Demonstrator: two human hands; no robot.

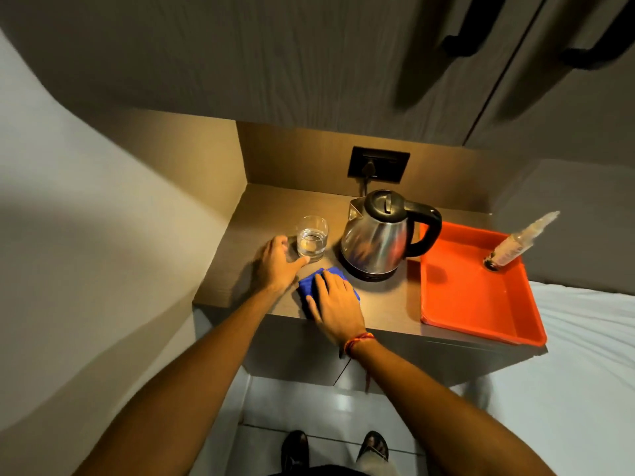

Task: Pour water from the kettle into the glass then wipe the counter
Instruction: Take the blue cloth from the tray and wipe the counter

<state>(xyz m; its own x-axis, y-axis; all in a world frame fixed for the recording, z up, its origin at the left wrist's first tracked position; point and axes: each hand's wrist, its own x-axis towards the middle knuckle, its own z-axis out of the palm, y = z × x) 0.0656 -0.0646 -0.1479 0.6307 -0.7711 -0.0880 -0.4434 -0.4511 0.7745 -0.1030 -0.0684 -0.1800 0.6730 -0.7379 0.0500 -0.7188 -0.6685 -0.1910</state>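
A clear glass (pixel 312 238) holding some water stands on the wooden counter (pixel 388 305), left of a steel kettle (pixel 379 235) with a black lid and handle, sitting on its base. My left hand (pixel 277 264) curls around the glass's lower left side, thumb and fingers touching it. My right hand (pixel 335 305) lies flat on a blue cloth (pixel 309 285) pressed to the counter in front of the glass and kettle, near the front edge.
An orange tray (pixel 464 297) sits at the counter's right end with a spray bottle (pixel 515 243) leaning in its far corner. The kettle's cord runs to a black wall socket (pixel 378 164). Cabinet doors with black handles hang overhead. A white bed is at right.
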